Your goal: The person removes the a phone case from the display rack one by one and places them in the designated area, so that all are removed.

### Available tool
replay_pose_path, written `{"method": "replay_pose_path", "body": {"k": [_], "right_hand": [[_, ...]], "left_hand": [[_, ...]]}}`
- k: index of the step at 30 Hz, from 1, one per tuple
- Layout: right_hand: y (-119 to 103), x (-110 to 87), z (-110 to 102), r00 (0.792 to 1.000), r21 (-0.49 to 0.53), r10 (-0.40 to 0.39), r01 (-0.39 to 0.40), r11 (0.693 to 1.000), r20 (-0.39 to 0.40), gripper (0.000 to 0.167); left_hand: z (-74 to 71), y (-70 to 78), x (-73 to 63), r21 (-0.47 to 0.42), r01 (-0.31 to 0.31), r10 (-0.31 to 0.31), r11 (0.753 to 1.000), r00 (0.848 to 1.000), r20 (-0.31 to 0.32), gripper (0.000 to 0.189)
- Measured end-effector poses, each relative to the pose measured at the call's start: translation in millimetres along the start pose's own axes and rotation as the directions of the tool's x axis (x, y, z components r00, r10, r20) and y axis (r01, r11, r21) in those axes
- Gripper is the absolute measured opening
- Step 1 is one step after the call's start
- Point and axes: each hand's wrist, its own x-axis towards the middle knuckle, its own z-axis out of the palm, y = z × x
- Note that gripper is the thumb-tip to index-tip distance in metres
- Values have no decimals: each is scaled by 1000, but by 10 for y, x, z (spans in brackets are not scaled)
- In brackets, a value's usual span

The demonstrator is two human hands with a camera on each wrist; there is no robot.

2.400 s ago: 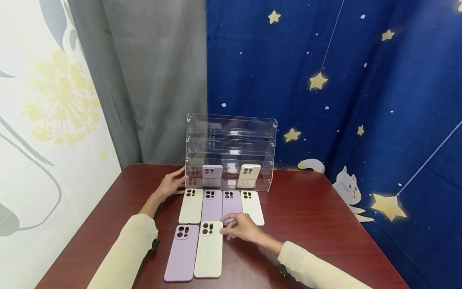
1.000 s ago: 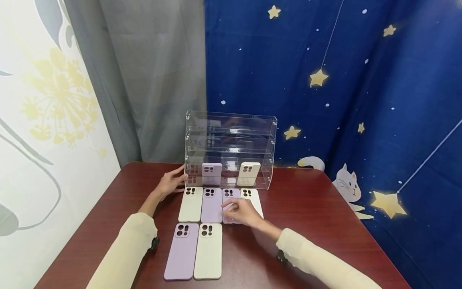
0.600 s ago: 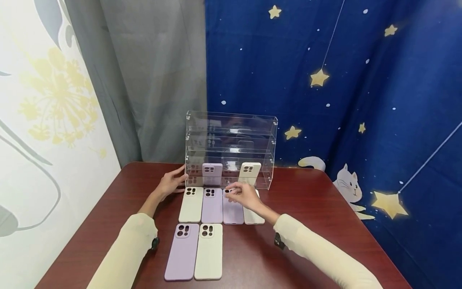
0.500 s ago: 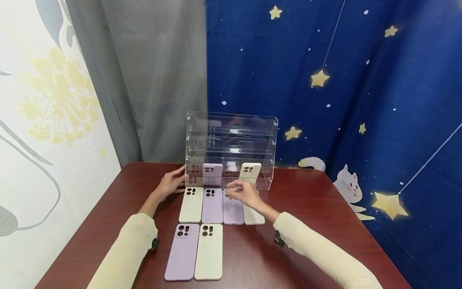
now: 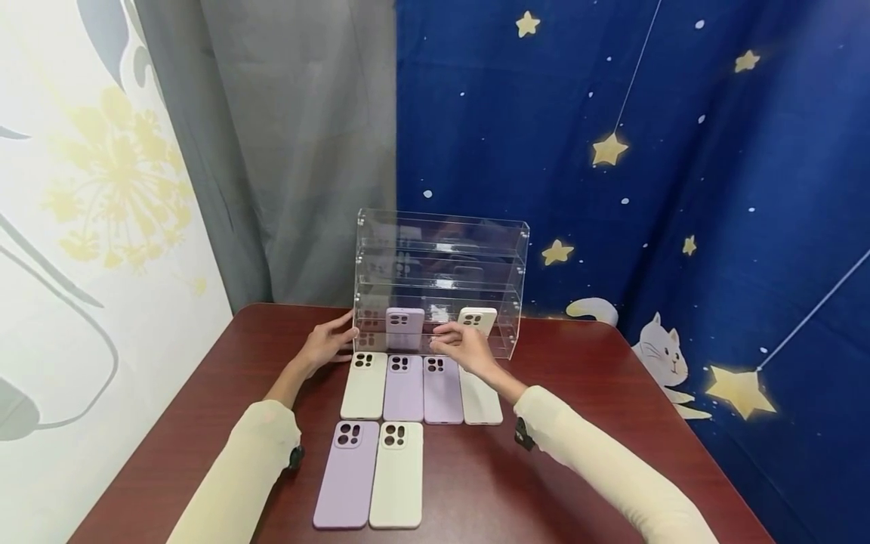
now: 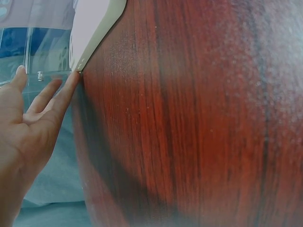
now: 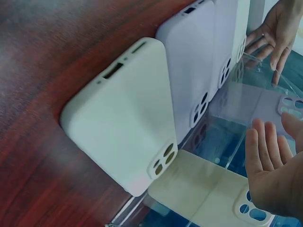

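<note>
A clear tiered display rack [image 5: 442, 243] holds a purple phone case [image 5: 405, 332] and a cream phone case [image 5: 479, 315] upright in its lowest tier. My left hand [image 5: 323, 346] rests at the rack's left side, thumb toward the front edge; in the left wrist view its extended fingertips meet a cream case's corner [image 6: 92, 30]. In front of the lowest tier, between the two standing cases, hovers my right hand [image 5: 466, 349]. Its fingers are loosely bent with nothing between them, and it partly covers the cream case. Below it lie a purple case [image 5: 443, 394] and another cream case [image 5: 484, 399].
Farther left in that row are a cream case [image 5: 362, 389] and a purple case [image 5: 404, 391]. Nearer me, a purple case [image 5: 347, 480] and a cream case [image 5: 397, 480] lie side by side on the brown table [image 5: 544, 476]. Curtains hang behind.
My right hand first left the near cream case, then moved away from me over the row up to the rack's lowest tier. The left hand has stayed at the rack; the cases have not moved.
</note>
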Motion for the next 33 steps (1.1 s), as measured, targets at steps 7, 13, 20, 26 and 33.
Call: {"method": "replay_pose_path", "body": {"k": [7,13,20,26,33], "right_hand": [[-63,113,-26,999,62,7,-5,998,-38,41],[-80,215,13,998,82,29,-25,996,-48,47],[-102,331,72,996,103,-15,23,994,-85,49],[-112,400,89,998,138,-5,13,990,-60,48],[-144,424,150,997,76,-23,29,997,-70,36]], "left_hand": [[-1,-12,1,-13,2,-3,1000,1000,-6,62],[14,-2,-17,-22,-1,1,1000,1000,-1,61],[11,10,-28,-7,-8,8,1000,1000,-10,61],[27,16,-27,-30,-14,14,999,1000,-4,61],[19,9,-33,-30,-2,2,1000,1000,-11,61]]}}
